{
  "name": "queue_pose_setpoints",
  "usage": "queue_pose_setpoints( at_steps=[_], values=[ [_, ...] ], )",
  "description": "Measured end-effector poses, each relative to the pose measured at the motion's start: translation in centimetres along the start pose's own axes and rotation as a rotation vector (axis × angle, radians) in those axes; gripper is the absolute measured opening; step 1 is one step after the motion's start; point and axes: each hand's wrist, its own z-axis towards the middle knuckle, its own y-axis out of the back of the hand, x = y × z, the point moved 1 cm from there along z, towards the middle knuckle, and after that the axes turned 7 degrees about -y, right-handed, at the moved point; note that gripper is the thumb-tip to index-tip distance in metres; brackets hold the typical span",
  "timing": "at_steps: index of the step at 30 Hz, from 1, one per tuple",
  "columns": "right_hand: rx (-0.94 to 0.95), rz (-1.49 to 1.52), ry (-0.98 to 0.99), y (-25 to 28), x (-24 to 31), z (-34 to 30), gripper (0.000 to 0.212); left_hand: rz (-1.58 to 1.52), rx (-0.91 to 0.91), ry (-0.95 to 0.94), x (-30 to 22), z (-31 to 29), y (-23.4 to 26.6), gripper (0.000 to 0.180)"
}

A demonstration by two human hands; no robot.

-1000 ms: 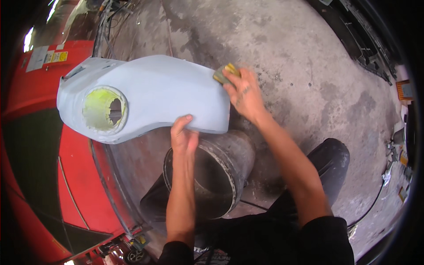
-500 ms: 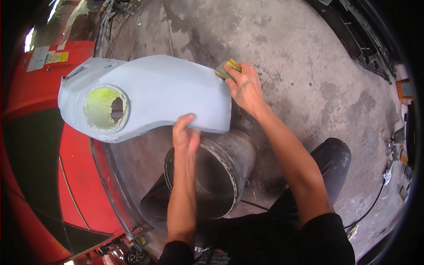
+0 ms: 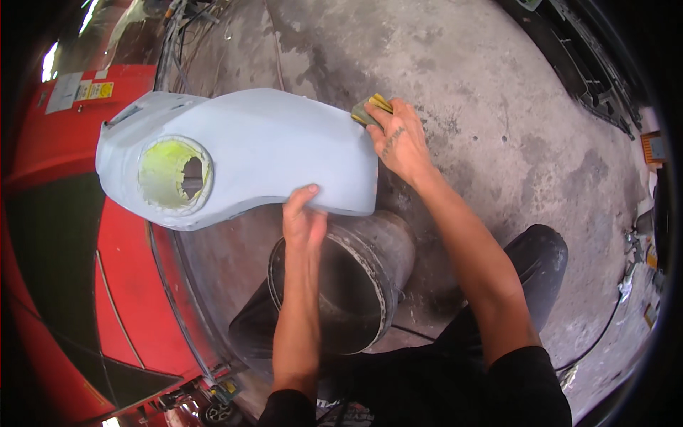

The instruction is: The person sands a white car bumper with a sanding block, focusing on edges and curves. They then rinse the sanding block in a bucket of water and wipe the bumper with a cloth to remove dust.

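Observation:
A curved, light grey-primed vehicle body panel [image 3: 277,149] is held out in front of me. Toward its left end is a round recess, yellow-green inside, with a ragged hole. My left hand [image 3: 304,215] grips the panel's near edge, thumb on top and the other fingers partly hidden beneath. At the far right corner my right hand [image 3: 400,141] pinches a folded sanding pad [image 3: 370,112], grey-green with yellow edges, against the panel's edge.
Below the panel, a dark round bucket [image 3: 384,285] lies tilted between my legs, its mouth toward me. A red car [image 3: 128,277] with a dark window stands at left. Black trim parts [image 3: 580,67] lie far right on stained concrete floor [image 3: 491,92]. A cable [image 3: 597,334] runs at right.
Panel and both hands appear shifted very slightly right, along with the surroundings. The sanding pad stays at the panel's far right corner, with both grips kept.

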Motion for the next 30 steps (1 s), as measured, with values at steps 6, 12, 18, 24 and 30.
queue_pose_setpoints(
  at_steps=[6,12,18,24,30],
  values=[
    [0.015,0.04,-0.031,-0.1,-0.2,-0.2,0.04,0.001,-0.017,-0.009,0.1,-0.1,0.2,0.045],
    [0.068,0.075,-0.023,0.2,-0.1,-0.8,0.041,-0.006,-0.011,-0.032,0.0,-0.2,0.3,0.041],
    [0.059,0.078,-0.058,-0.2,-0.5,-1.2,0.041,-0.007,-0.03,-0.027,-0.1,-0.3,-0.1,0.039],
    [-0.007,0.154,-0.052,-0.9,-2.3,-1.0,0.042,-0.043,-0.001,-0.013,0.0,-0.2,-0.4,0.036],
    [-0.082,0.246,-0.051,-1.9,-2.1,-2.8,0.042,-0.003,-0.008,-0.024,-0.3,-0.3,-0.1,0.04]
  ],
)
